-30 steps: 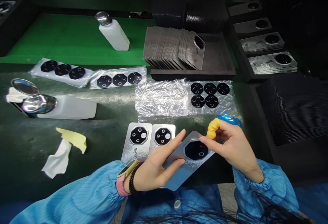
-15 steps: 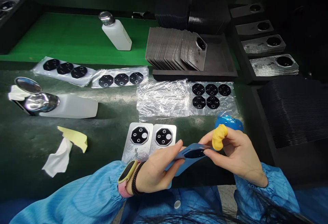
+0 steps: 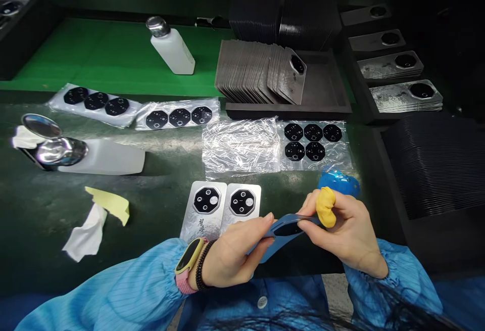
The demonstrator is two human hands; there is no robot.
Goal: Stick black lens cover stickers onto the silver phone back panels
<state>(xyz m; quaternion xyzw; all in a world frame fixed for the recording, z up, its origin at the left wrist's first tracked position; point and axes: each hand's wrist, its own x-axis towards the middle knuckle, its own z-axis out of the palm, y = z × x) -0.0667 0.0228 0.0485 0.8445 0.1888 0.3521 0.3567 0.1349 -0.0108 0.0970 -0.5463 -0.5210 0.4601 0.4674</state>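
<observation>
My left hand [image 3: 235,254] pinches the edge of a tilted phone back cover [image 3: 279,244] between thumb and fingers. The cover looks bluish, with a dark camera area facing up. At its far right end my right hand [image 3: 344,232] also grips it, the thumb lying by the dark camera area. A yellow finger cot [image 3: 326,207] covers one finger of that hand. Two silver phone back covers, a left one [image 3: 206,220] and a right one [image 3: 241,217], lie side by side beyond my left hand. My fingers hide part of the held cover.
Behind my right hand sits a blue translucent object [image 3: 341,183]. Plastic sheets with black octagonal pieces [image 3: 312,141] lie farther back. A dark tray [image 3: 322,76] holds many covers. One white bottle [image 3: 104,156] lies left; another bottle [image 3: 174,50] stands behind. Paper scraps [image 3: 87,232] lie left.
Both hands and the held cover have shifted only slightly. My right hand has moved a little to the left and its finger in the yellow cot has bent lower.
</observation>
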